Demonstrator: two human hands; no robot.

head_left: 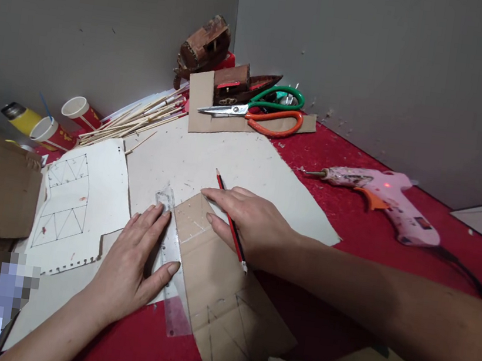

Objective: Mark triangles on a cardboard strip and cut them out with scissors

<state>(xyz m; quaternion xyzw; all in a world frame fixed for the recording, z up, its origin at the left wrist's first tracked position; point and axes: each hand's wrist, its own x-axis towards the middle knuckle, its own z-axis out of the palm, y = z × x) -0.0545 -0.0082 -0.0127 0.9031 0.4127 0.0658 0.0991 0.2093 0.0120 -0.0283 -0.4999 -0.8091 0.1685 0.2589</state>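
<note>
My left hand (135, 258) lies with fingers spread on a clear plastic ruler (178, 317), its thumb and fingertips pressing on it. The ruler runs along the left edge of a brown cardboard piece (206, 259) marked with pencil lines. My right hand (248, 223) holds a red and black pencil (234, 233) slantwise against its thumb and fingers, with the sharpened tip pointing away from me. The index fingertip of that hand touches the far corner of the cardboard, and the thumb rests lower on it. Part of the ruler is hidden under my left hand.
A pink glue gun (381, 193) with a lit red light lies right. Scissors (250, 110) rest on cardboard at the back, near brown models (208, 43). Wooden sticks (138, 116), paper cups (54, 135), a yellow bottle (22, 116) and a paper sketch (102, 186) are left.
</note>
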